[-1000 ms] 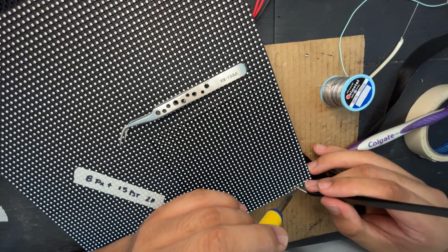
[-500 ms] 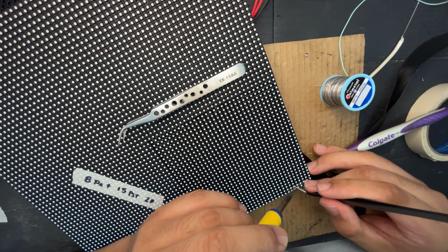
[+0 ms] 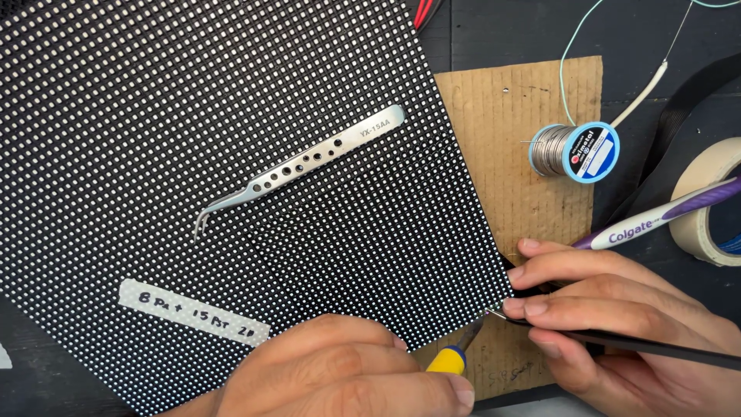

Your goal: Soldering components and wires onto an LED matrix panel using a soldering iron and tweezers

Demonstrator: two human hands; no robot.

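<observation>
no change since earlier frames: left hand [image 3: 340,374] grips yellow-handled tool [image 3: 455,351], right hand [image 3: 617,324] pinches black tweezers [image 3: 617,344] at led panel [image 3: 231,154] corner.

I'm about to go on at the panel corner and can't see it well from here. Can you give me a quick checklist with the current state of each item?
1. Left hand grip on the yellow-handled tool: ok, held.
2. Right hand grip on the thin black tool: ok, pinched between fingers.
3. Both tips meet at the corner of the dotted panel: ok.
4. Tips actually touching: cannot tell.
5. Tweezers away from the work corner: ok, lying mid-panel.
6. Solder spool at hand: ok, on the cardboard.
</observation>
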